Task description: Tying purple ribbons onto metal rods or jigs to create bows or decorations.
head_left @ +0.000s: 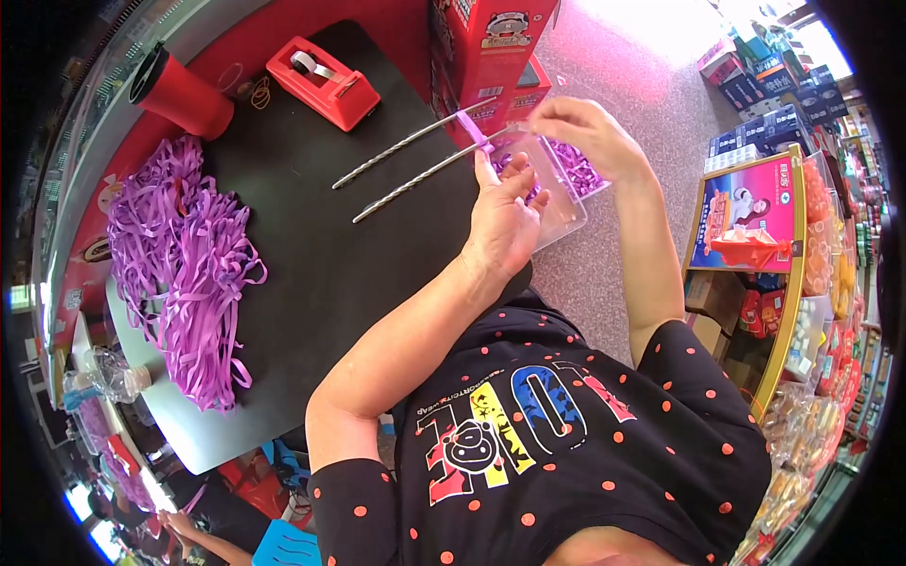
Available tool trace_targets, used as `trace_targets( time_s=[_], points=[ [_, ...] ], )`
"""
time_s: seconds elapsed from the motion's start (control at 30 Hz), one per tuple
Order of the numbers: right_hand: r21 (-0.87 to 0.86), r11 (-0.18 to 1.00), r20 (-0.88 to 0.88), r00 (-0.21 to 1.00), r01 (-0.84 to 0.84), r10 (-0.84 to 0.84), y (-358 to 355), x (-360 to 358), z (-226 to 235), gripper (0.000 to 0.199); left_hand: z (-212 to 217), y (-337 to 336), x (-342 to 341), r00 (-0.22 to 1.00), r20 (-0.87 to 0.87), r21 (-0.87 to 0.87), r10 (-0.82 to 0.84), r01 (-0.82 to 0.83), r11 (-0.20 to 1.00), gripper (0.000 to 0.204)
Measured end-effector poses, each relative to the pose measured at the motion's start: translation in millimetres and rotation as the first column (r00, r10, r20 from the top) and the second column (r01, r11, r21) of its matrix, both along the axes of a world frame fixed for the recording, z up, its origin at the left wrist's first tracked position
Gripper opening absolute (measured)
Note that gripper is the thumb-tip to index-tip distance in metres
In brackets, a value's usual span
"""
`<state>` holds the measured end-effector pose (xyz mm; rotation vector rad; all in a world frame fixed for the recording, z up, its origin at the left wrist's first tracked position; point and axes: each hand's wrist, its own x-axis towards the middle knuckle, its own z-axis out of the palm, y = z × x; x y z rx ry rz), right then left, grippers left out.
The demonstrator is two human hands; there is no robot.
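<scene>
Two thin twisted metal rods [411, 191] reach out over the dark table, side by side. A band of purple ribbon [472, 129] spans both near their far right ends. My left hand [505, 212] is palm up just below, its thumb raised against the ribbon at the lower rod and its other fingers loosely curled, apart from the thumb. To the right, my right hand [587, 137] is raised with its fingertips pinched together; what they hold, if anything, cannot be made out. Beneath both hands is a clear plastic box [563, 215] with small purple ribbon pieces [578, 170].
A large heap of purple ribbon strips [193, 274] lies on the table's [311, 292] left side. Behind it are a red cup [184, 94] and a red tape dispenser [324, 83]. Red boxes [486, 57] stand at the far edge. Goods shelves [793, 311] line the right.
</scene>
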<state>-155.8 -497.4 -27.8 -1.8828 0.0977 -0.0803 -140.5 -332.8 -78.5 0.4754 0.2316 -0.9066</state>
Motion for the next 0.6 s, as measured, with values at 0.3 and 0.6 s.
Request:
trace_targets(
  time_s=[0.3, 0.6],
  points=[
    [-0.131, 0.916, -0.320, 0.891, -0.379, 0.323, -2.3, 80.0, -7.0, 0.027, -3.0, -0.5, 0.1, 0.998, 0.069, -0.042, -0.012, 0.014, 0.999, 0.072],
    [-0.282, 0.895, -0.286, 0.921, -0.346, 0.266, 6.7, 81.0, -11.9, 0.024, -2.8, 0.5, 0.5, 0.998, 0.058, -0.045, -0.014, 0.017, 0.999, 0.075]
  ],
)
